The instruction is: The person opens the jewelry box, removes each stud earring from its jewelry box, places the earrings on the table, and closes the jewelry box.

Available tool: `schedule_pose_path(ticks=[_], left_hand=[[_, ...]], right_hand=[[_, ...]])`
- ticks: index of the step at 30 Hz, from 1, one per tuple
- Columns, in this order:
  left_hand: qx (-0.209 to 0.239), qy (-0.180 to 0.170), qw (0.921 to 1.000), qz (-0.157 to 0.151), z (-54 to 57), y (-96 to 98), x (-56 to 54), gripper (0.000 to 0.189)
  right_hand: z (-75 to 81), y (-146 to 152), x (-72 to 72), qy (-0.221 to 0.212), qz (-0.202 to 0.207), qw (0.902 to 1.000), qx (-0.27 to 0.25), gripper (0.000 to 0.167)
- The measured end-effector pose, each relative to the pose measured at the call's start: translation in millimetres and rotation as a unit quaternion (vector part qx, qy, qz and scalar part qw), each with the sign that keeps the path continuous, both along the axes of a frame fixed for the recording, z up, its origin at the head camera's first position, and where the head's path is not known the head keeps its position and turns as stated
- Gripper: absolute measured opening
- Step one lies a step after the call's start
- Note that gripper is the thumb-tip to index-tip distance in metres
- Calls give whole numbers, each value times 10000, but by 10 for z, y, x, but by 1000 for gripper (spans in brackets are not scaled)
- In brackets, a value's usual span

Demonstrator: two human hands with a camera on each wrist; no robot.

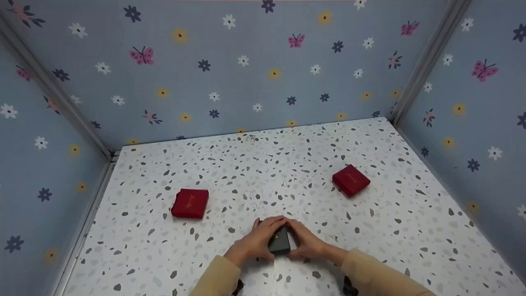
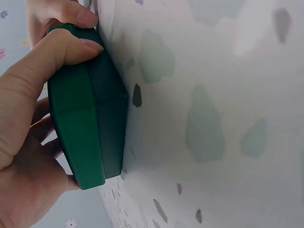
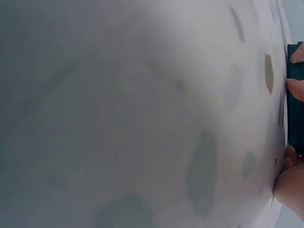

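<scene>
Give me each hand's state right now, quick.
Left hand: holding the green box, fingers curled round it.
Right hand: holding the green box too, between thumb and fingers.

Green box (image 1: 280, 245) held between both hands

The box is seen closed and upright, its brighter green upper part divided by a seam from the darker green lower part. It is gripped between the left hand (image 1: 259, 238) and the right hand (image 1: 307, 241), its near end touched by both thumbs. A small gold mark is shown on top, partly covered by the left fingers.
</scene>
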State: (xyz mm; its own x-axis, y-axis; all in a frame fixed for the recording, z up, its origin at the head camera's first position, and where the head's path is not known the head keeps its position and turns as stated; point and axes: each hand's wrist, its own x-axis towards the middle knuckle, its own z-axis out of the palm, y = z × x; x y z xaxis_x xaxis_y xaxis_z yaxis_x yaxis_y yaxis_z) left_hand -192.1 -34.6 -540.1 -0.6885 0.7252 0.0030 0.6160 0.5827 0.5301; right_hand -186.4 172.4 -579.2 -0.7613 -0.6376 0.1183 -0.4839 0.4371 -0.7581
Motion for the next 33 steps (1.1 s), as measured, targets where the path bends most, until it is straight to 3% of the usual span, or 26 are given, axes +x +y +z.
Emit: schedule_pose_path(ticks=[18, 33], left_hand=[[-179, -349, 9992, -60, 91, -15, -32, 100], [-58, 71, 9999, -84, 28, -10, -13, 102]], right_hand=[[37, -6, 2, -565, -187, 9980, 202, 95], [8, -23, -13, -365, -183, 9992, 55, 93]])
